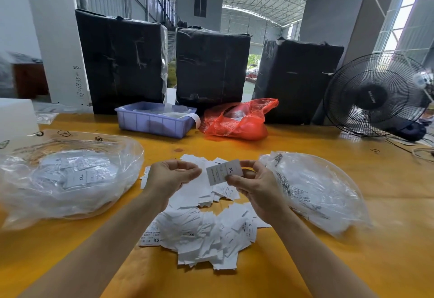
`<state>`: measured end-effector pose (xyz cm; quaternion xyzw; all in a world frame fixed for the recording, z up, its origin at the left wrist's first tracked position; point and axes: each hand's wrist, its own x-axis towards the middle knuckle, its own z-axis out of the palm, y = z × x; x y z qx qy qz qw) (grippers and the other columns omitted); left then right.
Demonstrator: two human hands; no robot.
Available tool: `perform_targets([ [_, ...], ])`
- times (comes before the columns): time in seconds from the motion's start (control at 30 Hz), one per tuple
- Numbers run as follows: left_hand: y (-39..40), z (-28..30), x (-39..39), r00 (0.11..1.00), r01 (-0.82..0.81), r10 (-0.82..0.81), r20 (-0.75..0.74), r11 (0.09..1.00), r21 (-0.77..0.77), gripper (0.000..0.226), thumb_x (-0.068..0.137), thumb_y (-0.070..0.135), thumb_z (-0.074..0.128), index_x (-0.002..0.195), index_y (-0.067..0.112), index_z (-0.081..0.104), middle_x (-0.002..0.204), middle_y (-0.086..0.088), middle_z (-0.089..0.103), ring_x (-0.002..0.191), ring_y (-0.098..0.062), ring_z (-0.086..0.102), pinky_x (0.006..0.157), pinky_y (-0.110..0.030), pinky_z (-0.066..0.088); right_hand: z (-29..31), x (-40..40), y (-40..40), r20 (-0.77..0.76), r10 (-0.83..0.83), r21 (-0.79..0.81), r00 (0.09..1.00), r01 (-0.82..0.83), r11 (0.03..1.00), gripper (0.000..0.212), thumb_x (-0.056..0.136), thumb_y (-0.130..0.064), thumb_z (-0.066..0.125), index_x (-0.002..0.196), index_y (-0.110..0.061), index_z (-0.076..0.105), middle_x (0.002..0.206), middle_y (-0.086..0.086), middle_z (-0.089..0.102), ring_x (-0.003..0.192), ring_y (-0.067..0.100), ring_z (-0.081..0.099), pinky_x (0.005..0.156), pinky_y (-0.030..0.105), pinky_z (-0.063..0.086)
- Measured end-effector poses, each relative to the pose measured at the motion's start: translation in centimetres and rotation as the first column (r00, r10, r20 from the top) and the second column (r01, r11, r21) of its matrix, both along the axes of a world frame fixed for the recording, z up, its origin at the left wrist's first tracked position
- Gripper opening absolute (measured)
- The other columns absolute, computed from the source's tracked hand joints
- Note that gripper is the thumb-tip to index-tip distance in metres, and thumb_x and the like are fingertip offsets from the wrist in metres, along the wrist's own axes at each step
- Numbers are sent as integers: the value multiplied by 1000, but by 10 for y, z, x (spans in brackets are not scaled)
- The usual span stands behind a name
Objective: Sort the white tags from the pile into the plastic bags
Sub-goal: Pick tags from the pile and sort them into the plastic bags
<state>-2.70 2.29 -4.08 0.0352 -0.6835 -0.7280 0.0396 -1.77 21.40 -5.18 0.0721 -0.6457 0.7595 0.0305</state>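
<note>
Tabletop [305, 262] in orange is spread with the work, a clear bag to each side so either can be reached without stretching. Tags marked XXL are seen inside the left bag [68, 180]; the contents of the right bag [317, 192] cannot be read. Between them the pile of white tags [199, 234] is kept close to the body, with XS and S faces showing. One XL tag [224, 172] is pinched by the right hand [252, 188] and lifted above the pile, apparently so its size can be read. Nothing is held by the loosely curled left hand [172, 175].
</note>
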Motion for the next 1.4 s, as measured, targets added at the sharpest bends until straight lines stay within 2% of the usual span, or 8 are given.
perform_targets([
  [0.13, 4, -2, 1, 999, 47, -49, -22, 996, -72, 8, 73, 12, 78, 72, 10, 71, 52, 7, 62, 60, -12, 45, 58, -21, 39, 1, 3, -1, -26, 37, 33, 999, -36, 999, 12, 80, 2, 66, 86, -9, 65, 83, 8, 67, 83, 19, 59, 77, 30, 45],
  [0.27, 8, -3, 2, 994, 99, -104, -27, 985, -140, 9, 77, 16, 76, 72, 10, 71, 66, -2, 71, 64, -14, 58, 61, -23, 43, 4, 3, -2, -31, 5, -21, 999, -6, 1000, 14, 83, 9, 60, 80, -4, 62, 83, 12, 63, 88, 26, 60, 87, 37, 49],
  [0.37, 9, -4, 2, 987, 159, -160, 2, 976, -152, 8, 79, 14, 73, 74, 7, 70, 75, -6, 74, 64, -11, 67, 61, -23, 46, 7, 4, -1, -88, -10, -48, 996, 6, 999, 17, 81, 7, 63, 75, -8, 59, 74, 6, 65, 73, 18, 63, 67, 27, 54],
  [0.57, 8, -4, 2, 975, 221, -213, 61, 951, -216, 5, 76, 10, 76, 73, 8, 73, 73, -6, 74, 57, -6, 67, 49, -12, 48, 8, 8, -3, -306, -14, 298, 952, 109, 948, 11, 88, -17, 65, 77, -18, 67, 62, -7, 62, 56, -2, 53, 55, 9, 40],
  [0.7, 7, -4, 3, 966, 256, -241, 91, 935, -247, 5, 72, 6, 79, 70, 6, 74, 66, -7, 72, 53, -6, 64, 46, -13, 45, 6, 8, -4, -400, -25, 404, 916, 201, 893, 13, 86, -5, 66, 79, -17, 65, 66, -3, 61, 53, 2, 51, 51, 14, 42],
  [0.93, 7, -1, 4, 956, 290, -264, 128, 915, -281, 6, 69, 4, 81, 70, 6, 74, 61, -6, 70, 52, -6, 63, 46, -14, 44, 6, 8, -2, -396, -34, 452, 918, 227, 862, 20, 79, -5, 73, 89, -18, 62, 78, -5, 64, 65, -3, 60, 59, 17, 53],
  [1.27, 2, -2, 3, 954, 293, -261, 147, 912, -287, 6, 68, 3, 81, 71, 4, 75, 65, -10, 70, 52, -7, 61, 49, -17, 43, 6, 6, 3, -353, 20, 507, 936, 173, 844, 24, 77, -3, 75, 94, -9, 60, 81, -4, 60, 65, -7, 60, 57, 11, 49],
  [1.4, 3, -2, 4, 948, 311, -278, 156, 914, -261, 7, 71, 2, 79, 76, 0, 75, 69, -12, 72, 53, -11, 58, 47, -16, 42, 4, 6, 2, -329, 39, 545, 943, 156, 824, 23, 77, -5, 76, 92, -12, 60, 78, -4, 59, 64, 3, 58, 57, 15, 51],
])
